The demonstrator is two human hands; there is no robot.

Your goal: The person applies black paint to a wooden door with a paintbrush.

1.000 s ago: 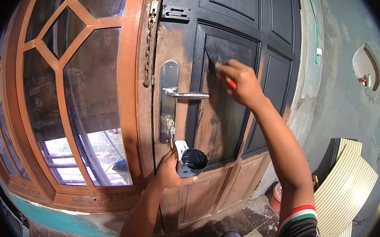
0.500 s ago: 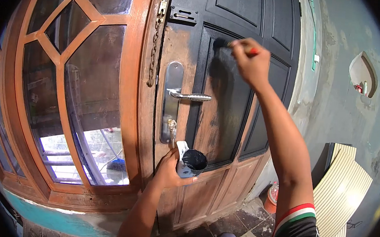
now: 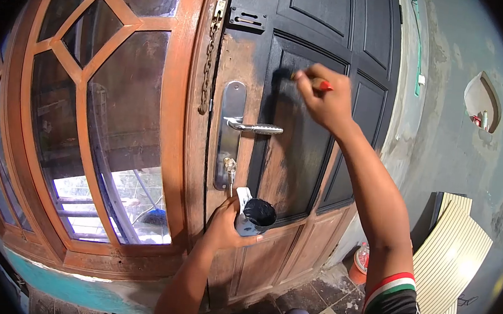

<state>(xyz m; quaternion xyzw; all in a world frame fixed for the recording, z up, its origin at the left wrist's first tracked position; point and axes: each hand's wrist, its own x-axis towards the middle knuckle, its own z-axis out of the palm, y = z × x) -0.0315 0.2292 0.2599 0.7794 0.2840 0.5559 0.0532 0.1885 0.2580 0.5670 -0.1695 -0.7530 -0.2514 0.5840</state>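
My right hand (image 3: pixel 332 101) is closed round a paintbrush (image 3: pixel 325 86); its red handle end shows, and the dark bristles touch the upper left of a door panel. Below, my left hand (image 3: pixel 223 225) grips a small cup of black paint (image 3: pixel 249 231), whose rim and inside are coated dark. The wooden door (image 3: pixel 273 258) is black across its upper part. Bare brown wood shows in the panel's middle, around the lock and along the bottom. Close above the cup are the silver lever handle (image 3: pixel 259 128) and a key in the lock plate (image 3: pixel 228 149).
An orange-framed window (image 3: pixel 173 151) stands left of the door, with a rusty chain (image 3: pixel 207 66) hanging between them. A sliding bolt (image 3: pixel 247 19) sits higher up. To the right, striped panels (image 3: pixel 455 253) lean on the grey wall near an orange bucket (image 3: pixel 358 274).
My right hand has moved the brush a little downward along the panel's left side. The left hand still holds the cup in nearly the same place.
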